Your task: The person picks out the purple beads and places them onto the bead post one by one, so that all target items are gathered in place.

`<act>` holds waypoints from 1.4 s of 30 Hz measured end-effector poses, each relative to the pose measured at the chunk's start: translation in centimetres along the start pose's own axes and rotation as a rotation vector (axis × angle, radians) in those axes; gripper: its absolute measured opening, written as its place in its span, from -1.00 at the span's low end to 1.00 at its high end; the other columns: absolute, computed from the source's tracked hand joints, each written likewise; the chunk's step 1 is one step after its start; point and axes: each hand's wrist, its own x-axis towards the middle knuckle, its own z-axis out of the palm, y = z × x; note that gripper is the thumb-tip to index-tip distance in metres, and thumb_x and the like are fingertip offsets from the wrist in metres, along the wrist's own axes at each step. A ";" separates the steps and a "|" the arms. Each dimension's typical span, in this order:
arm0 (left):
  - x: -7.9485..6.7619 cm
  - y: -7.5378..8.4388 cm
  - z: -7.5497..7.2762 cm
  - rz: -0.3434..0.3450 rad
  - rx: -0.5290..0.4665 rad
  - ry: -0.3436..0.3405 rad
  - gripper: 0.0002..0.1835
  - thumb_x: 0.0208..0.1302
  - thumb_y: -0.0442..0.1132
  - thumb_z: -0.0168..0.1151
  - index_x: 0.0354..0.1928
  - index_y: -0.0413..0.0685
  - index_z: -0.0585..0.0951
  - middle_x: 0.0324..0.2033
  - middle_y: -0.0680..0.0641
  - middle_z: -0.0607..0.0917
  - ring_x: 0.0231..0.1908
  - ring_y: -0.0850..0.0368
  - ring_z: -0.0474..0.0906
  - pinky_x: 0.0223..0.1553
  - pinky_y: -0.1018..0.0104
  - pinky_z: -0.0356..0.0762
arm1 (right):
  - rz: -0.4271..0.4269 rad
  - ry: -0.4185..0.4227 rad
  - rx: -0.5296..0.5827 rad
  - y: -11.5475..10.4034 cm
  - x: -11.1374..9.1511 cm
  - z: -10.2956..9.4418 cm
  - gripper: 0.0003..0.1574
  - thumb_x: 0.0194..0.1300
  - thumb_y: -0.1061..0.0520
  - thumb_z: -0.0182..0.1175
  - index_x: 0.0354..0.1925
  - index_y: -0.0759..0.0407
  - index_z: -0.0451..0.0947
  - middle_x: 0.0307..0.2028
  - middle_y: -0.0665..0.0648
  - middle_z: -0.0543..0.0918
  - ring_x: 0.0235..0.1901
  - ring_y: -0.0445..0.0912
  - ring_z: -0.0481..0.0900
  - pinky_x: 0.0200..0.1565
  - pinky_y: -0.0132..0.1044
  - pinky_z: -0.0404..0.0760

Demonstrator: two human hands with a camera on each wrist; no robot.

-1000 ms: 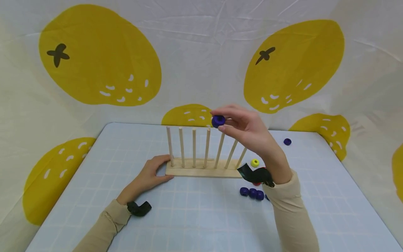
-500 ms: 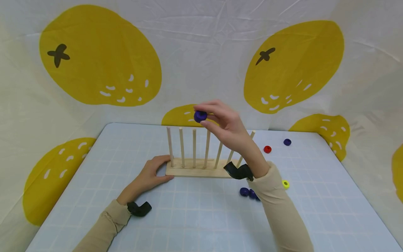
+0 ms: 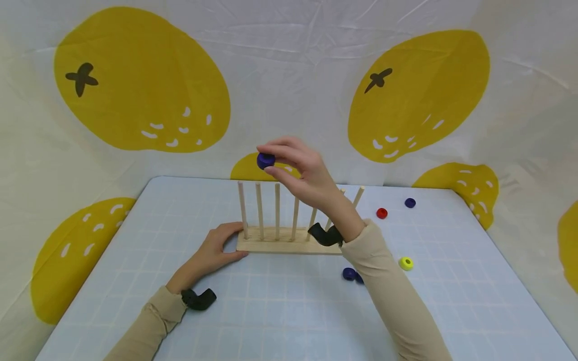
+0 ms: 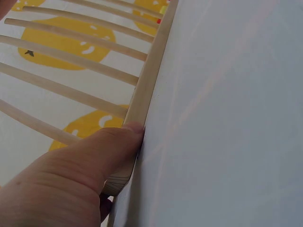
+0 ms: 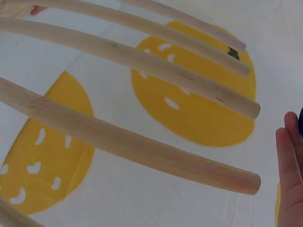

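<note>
A wooden peg stand (image 3: 289,246) with a row of upright dowels stands on the table. My left hand (image 3: 221,246) grips its left end, thumb in front and fingers behind. The left wrist view shows that thumb (image 4: 106,151) on the edge of the base. High over the dowels, my right hand (image 3: 300,170) pinches a dark blue bead (image 3: 265,161) between thumb and fingertips, above and left of the middle pegs. In the right wrist view, bare dowel tips (image 5: 251,183) point toward the right hand's fingers (image 5: 289,165), and a sliver of the bead shows at the edge.
Right of the stand lie a red bead (image 3: 382,213), a yellow bead (image 3: 406,263) and a dark blue bead (image 3: 410,203). More blue beads (image 3: 349,274) lie in front of it, partly hidden by the right sleeve (image 3: 388,281). A lemon-printed cloth (image 3: 289,90) hangs behind the table.
My right hand has moved left and slightly up with the blue bead, uncovering the red and yellow beads and the right-hand dowels. My left hand stays on the stand's end.
</note>
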 end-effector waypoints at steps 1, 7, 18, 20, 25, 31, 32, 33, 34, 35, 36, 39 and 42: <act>0.0 0.0 0.0 0.003 0.004 0.002 -0.26 -0.01 -0.23 0.56 0.27 -0.19 0.50 0.20 -0.18 0.57 0.21 -0.15 0.44 0.19 -0.11 0.35 | -0.008 -0.004 0.002 0.1 0.2 0.1 -0.53 0.13 0.60 0.25 0.05 0.56 0.53 -0.04 0.36 0.58 -0.08 0.04 0.62 0.02 -0.12 0.64; 0.0 -0.1 0.0 0.019 0.007 0.009 -0.26 -0.02 -0.23 0.57 0.26 -0.20 0.51 0.19 -0.19 0.57 0.20 -0.16 0.46 0.18 -0.12 0.37 | -0.013 -0.041 0.032 1.0 0.8 0.9 -0.58 0.11 0.57 0.31 -0.01 0.55 0.57 -0.09 0.34 0.60 -0.15 0.01 0.66 -0.06 -0.16 0.68; 0.0 -0.2 0.2 0.041 0.024 0.026 -0.28 -0.04 -0.24 0.57 0.23 -0.22 0.52 0.17 -0.20 0.59 0.17 -0.17 0.48 0.16 -0.08 0.40 | 0.057 -0.120 0.069 2.0 0.9 1.7 -0.60 0.14 0.47 0.36 -0.01 0.49 0.60 -0.07 0.30 0.62 -0.11 -0.02 0.64 -0.08 -0.18 0.69; 0.0 -0.2 0.2 0.038 0.020 0.027 -0.28 -0.04 -0.25 0.57 0.23 -0.22 0.52 0.17 -0.21 0.59 0.18 -0.19 0.48 0.16 -0.12 0.40 | 0.085 -0.144 0.077 2.0 1.0 1.7 -0.60 0.17 0.46 0.34 0.01 0.50 0.59 -0.05 0.32 0.61 -0.09 -0.02 0.64 -0.06 -0.19 0.68; 0.0 0.0 0.2 0.039 0.027 0.031 -0.28 -0.03 -0.25 0.57 0.22 -0.23 0.52 0.17 -0.23 0.58 0.17 -0.22 0.48 0.14 -0.17 0.40 | 0.148 -0.206 0.080 2.3 1.2 1.8 -0.60 0.24 0.44 0.29 0.07 0.50 0.56 0.01 0.32 0.61 -0.02 -0.01 0.63 -0.02 -0.23 0.66; 0.0 -0.1 0.2 0.037 0.033 0.034 -0.29 -0.04 -0.25 0.57 0.22 -0.23 0.53 0.16 -0.23 0.59 0.17 -0.22 0.49 0.13 -0.17 0.40 | 0.219 -0.291 0.060 2.5 1.3 2.1 -0.58 0.27 0.37 0.29 0.11 0.42 0.57 0.04 0.26 0.64 0.00 -0.09 0.62 0.01 -0.29 0.63; 0.0 -0.1 0.2 0.039 0.033 0.035 -0.29 -0.04 -0.25 0.57 0.22 -0.24 0.53 0.16 -0.23 0.59 0.17 -0.22 0.49 0.13 -0.18 0.41 | 0.228 -0.302 0.055 2.5 1.3 2.1 -0.57 0.27 0.37 0.30 0.11 0.42 0.57 0.05 0.26 0.64 -0.01 -0.11 0.62 0.01 -0.30 0.63; 0.1 -0.1 0.1 0.040 0.034 0.037 -0.29 -0.04 -0.25 0.57 0.21 -0.24 0.53 0.16 -0.23 0.60 0.16 -0.22 0.49 0.12 -0.18 0.41 | 0.232 -0.312 0.048 2.5 1.3 2.2 -0.57 0.26 0.36 0.31 0.11 0.41 0.58 0.04 0.26 0.64 -0.02 -0.11 0.62 0.00 -0.30 0.63; 0.1 -0.1 0.1 0.043 0.033 0.037 -0.30 -0.04 -0.26 0.57 0.21 -0.24 0.54 0.15 -0.23 0.60 0.16 -0.22 0.49 0.12 -0.18 0.41 | 0.235 -0.319 0.038 2.5 1.3 2.2 -0.57 0.25 0.36 0.32 0.10 0.40 0.58 0.04 0.26 0.65 -0.03 -0.11 0.63 -0.02 -0.31 0.64; 0.1 0.0 0.1 0.042 0.029 0.037 -0.30 -0.04 -0.26 0.57 0.21 -0.25 0.54 0.15 -0.23 0.60 0.16 -0.22 0.49 0.12 -0.18 0.41 | 0.239 -0.327 0.021 2.4 1.3 2.3 -0.57 0.25 0.35 0.33 0.09 0.40 0.59 0.03 0.25 0.65 -0.04 -0.11 0.63 -0.03 -0.32 0.64; 0.1 0.0 0.1 0.045 0.031 0.038 -0.30 -0.04 -0.26 0.57 0.20 -0.25 0.54 0.15 -0.24 0.60 0.16 -0.23 0.50 0.12 -0.18 0.42 | 0.243 -0.336 0.003 2.4 1.3 2.3 -0.58 0.24 0.35 0.33 0.08 0.40 0.59 0.02 0.25 0.66 -0.05 -0.11 0.63 -0.04 -0.34 0.64; 0.2 0.1 0.1 0.041 0.029 0.034 -0.31 -0.03 -0.26 0.56 0.20 -0.25 0.54 0.15 -0.23 0.60 0.16 -0.22 0.49 0.12 -0.19 0.41 | 0.262 -0.367 -0.049 2.3 1.3 2.4 -0.60 0.25 0.34 0.34 0.06 0.40 0.60 0.00 0.23 0.66 -0.10 -0.11 0.63 -0.07 -0.38 0.64; 0.2 0.1 0.1 0.032 0.028 0.024 -0.30 -0.02 -0.25 0.56 0.22 -0.24 0.53 0.17 -0.23 0.59 0.17 -0.22 0.48 0.13 -0.20 0.41 | 0.289 -0.408 -0.103 2.1 1.3 2.5 -0.62 0.26 0.32 0.34 0.05 0.38 0.60 -0.01 0.21 0.66 -0.13 -0.12 0.63 -0.08 -0.42 0.63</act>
